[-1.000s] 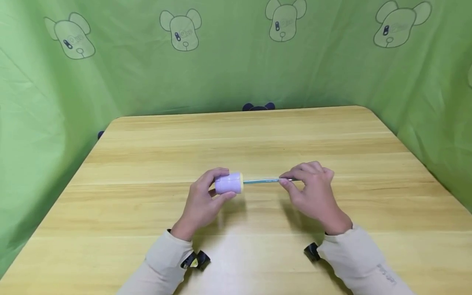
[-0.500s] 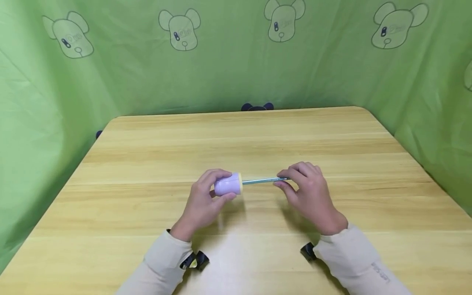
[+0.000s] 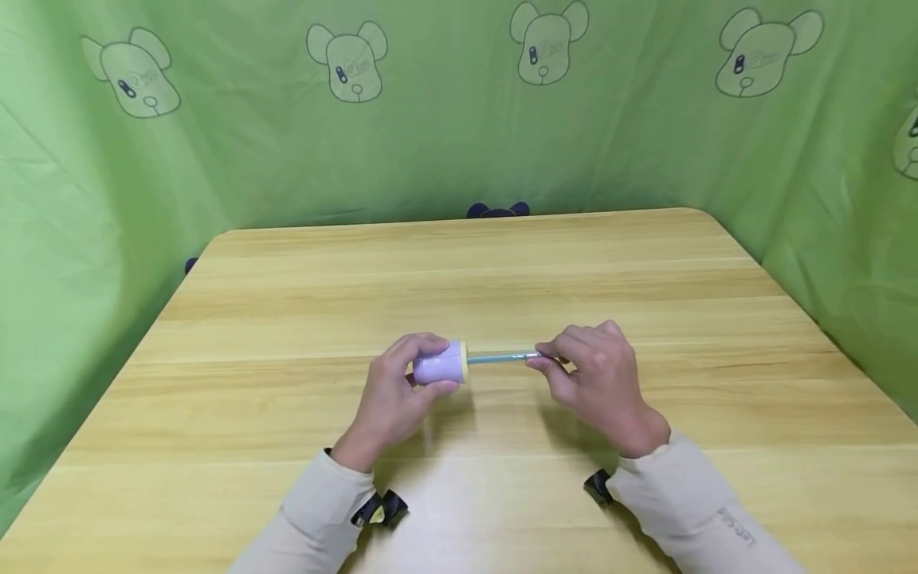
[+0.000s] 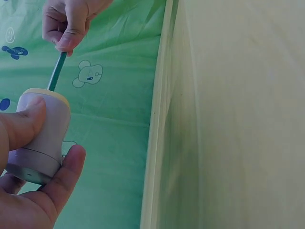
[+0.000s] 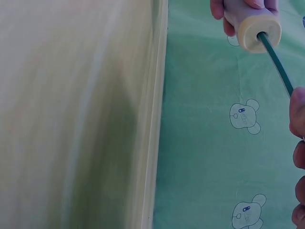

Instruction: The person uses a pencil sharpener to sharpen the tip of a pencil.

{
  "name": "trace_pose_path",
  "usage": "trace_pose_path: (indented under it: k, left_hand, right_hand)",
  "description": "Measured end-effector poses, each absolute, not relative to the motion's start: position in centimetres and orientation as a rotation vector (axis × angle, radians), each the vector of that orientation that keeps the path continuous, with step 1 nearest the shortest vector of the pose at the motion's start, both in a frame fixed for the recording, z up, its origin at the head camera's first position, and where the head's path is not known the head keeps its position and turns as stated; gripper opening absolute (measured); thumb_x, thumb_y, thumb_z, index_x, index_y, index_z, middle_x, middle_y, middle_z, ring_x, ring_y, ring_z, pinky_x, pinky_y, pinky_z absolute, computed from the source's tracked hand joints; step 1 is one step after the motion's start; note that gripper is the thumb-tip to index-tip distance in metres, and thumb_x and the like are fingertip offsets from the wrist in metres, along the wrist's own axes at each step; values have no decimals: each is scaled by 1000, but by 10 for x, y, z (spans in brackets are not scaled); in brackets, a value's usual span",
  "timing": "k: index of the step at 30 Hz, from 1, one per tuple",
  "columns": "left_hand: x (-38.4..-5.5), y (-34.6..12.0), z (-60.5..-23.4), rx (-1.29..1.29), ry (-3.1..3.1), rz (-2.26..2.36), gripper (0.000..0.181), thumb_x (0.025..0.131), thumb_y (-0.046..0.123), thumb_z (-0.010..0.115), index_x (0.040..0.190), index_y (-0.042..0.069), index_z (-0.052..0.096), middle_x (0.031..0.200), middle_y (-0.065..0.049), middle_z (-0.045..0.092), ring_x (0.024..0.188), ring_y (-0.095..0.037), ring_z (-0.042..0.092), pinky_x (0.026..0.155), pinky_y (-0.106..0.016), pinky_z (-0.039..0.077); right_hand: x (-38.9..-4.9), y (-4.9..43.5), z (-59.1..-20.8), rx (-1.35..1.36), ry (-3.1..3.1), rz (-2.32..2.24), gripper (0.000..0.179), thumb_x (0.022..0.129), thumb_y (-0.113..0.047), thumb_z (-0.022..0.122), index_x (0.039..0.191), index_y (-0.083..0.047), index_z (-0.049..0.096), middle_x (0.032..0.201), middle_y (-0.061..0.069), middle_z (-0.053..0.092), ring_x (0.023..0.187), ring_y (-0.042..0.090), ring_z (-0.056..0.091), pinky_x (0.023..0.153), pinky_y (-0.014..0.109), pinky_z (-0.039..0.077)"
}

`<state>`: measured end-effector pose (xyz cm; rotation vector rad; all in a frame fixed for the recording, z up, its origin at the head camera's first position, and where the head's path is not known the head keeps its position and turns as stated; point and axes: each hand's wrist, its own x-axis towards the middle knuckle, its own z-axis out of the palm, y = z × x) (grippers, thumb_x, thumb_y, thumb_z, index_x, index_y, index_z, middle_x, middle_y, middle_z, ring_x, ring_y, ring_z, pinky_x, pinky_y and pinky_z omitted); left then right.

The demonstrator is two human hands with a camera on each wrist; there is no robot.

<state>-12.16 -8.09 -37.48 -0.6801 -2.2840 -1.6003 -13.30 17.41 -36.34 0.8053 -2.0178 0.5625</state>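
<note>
Left hand (image 3: 388, 395) grips the purple canister (image 3: 439, 365) above the table (image 3: 459, 275) in the head view; the right hand (image 3: 601, 376) pinches the pencil (image 3: 498, 358) to its right, apparently to keep both in line. Left wrist view: the grip spans the canister's sides, likely steadying it while leaving the yellow rim (image 4: 59, 95) uncovered. Right wrist view: the pencil enters the rim's central hole (image 5: 260, 35).

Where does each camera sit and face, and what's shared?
Head: on the head, facing forward and down over the pale wood-grain table; left hand, right hand, beige sleeves show.
Left wrist: on that wrist, facing the lilac yellow-rimmed cylinder; left fingers at left, right hand at top.
Right wrist: on that wrist, facing the slim teal rod; right fingers at right, left fingers at top.
Wrist views share cylinder, rod, green bear-print cloth.
</note>
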Motion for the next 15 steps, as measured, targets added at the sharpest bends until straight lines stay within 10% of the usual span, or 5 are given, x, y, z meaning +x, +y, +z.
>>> trace_pose_path:
  k: [6, 15]
  left_hand:
    - [-122, -80, -376, -739, -2209, -1559, 37, 70, -9, 80, 103, -3, 64, 114, -16, 64, 102, -35, 63, 77, -28, 59]
    - [-120, -77, -377, -820, -2177, -1624, 38, 70, -13, 79, 103, -4, 63, 116, -17, 62, 106, -37, 61, 86, -29, 56]
  right_hand:
    - [-129, 174, -358, 742, -2077, 535, 14, 70, -22, 82, 69, -13, 72, 54, -8, 59, 42, 3, 43, 42, 24, 26]
    - [-116, 178, -339, 553, -2619, 764, 30, 84, -21, 75, 60, -21, 58, 51, -12, 43, 45, 6, 33, 42, 23, 27]
